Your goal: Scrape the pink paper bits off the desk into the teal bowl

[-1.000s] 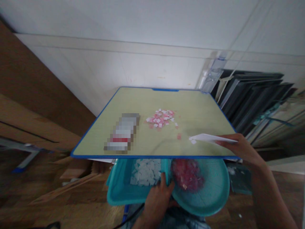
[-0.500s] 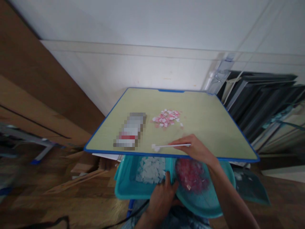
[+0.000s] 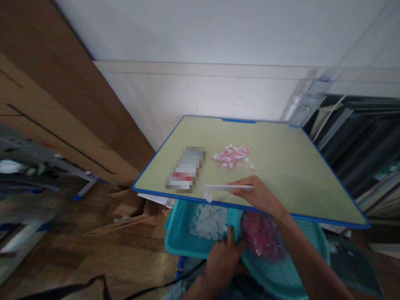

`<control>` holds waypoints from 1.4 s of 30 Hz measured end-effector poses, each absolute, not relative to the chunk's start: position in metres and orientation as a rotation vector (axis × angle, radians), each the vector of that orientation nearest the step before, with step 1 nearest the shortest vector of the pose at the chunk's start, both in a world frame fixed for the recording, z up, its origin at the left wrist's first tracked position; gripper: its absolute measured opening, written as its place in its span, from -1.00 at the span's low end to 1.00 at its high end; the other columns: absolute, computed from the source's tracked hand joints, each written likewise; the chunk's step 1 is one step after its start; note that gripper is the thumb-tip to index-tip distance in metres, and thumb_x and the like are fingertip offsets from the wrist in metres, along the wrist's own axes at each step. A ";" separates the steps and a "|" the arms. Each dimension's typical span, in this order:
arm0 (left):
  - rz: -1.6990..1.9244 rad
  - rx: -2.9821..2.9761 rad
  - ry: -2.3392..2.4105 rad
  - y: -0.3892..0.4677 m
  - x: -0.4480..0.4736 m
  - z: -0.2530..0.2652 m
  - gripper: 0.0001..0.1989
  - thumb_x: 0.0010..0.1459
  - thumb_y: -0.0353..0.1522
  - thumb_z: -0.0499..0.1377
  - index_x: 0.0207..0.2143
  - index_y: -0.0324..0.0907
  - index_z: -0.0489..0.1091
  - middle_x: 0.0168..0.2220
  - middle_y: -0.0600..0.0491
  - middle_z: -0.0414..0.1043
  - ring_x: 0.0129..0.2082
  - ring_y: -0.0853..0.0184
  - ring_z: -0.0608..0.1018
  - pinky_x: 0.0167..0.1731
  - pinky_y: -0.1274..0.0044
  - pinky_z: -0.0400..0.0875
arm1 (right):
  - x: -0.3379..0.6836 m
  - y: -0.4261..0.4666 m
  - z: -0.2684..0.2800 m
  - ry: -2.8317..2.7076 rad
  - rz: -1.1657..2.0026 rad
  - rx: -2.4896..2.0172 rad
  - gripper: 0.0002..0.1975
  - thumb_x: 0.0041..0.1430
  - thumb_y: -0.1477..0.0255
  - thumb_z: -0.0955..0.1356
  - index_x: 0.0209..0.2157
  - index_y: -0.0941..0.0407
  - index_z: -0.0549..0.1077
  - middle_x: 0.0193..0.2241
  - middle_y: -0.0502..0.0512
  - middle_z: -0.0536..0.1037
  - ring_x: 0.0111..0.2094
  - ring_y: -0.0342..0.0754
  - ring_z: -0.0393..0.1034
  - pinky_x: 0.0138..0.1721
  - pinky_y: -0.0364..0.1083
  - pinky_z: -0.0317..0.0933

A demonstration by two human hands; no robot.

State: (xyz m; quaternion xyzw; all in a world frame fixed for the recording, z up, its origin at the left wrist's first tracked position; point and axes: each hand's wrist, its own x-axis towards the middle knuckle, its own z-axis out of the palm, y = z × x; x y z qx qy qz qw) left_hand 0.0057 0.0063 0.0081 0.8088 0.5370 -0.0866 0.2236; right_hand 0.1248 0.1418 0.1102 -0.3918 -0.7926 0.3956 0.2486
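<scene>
One pixelated oblong (image 3: 187, 168) is laid left on the blue-edged tabletop (image 3: 306, 166). Below the tabletop's front edge, one teal tub (image 3: 181, 246) is touched by the left hand (image 3: 223, 258), grip unclear. Near that edge, one white card (image 3: 220, 188) is pinched by the right hand (image 3: 255, 193); mid-tabletop, one pink-and-white heap (image 3: 233, 156) is spread; below right, one round basin (image 3: 324, 246) is placed.

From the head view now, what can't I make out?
Head view:
Left hand: grip hidden by its own back.
Round basin: partly covered by tabletop and right forearm.
Rectangular tub: far end hidden by tabletop.
Red pile: pieces blurred.
Pixelated object: details masked.
Dark panels: cut by right edge.
</scene>
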 end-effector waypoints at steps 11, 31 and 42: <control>-0.248 2.242 1.512 0.005 0.007 0.007 -0.35 -0.15 -0.05 0.22 0.02 -0.02 0.20 0.17 -0.28 -0.01 -0.25 0.08 0.51 -0.34 0.32 0.45 | 0.126 0.129 0.113 -2.094 1.202 -1.005 -0.73 0.04 0.37 0.30 -0.27 0.14 0.56 -0.37 0.08 0.60 -0.41 -0.02 0.47 -0.35 -0.11 0.32; -0.301 2.160 1.489 0.008 0.006 0.010 -0.35 -0.13 -0.11 0.24 0.05 0.00 0.18 0.19 -0.29 -0.05 -0.22 0.07 0.49 -0.31 0.29 0.42 | 0.237 0.150 0.117 -1.873 0.757 -1.430 -0.69 -0.02 0.23 0.36 -0.35 0.17 0.57 -0.39 0.14 0.60 -0.38 0.09 0.49 -0.36 -0.04 0.36; -0.351 2.151 1.498 0.011 0.007 0.008 -0.33 -0.13 -0.14 0.25 0.07 0.01 0.17 0.19 -0.31 -0.07 -0.17 0.05 0.48 -0.28 0.29 0.41 | 0.264 0.175 0.126 -1.808 0.759 -1.506 -0.65 -0.11 0.17 0.37 -0.44 0.18 0.58 -0.52 0.11 0.59 -0.48 0.07 0.45 -0.49 -0.05 0.30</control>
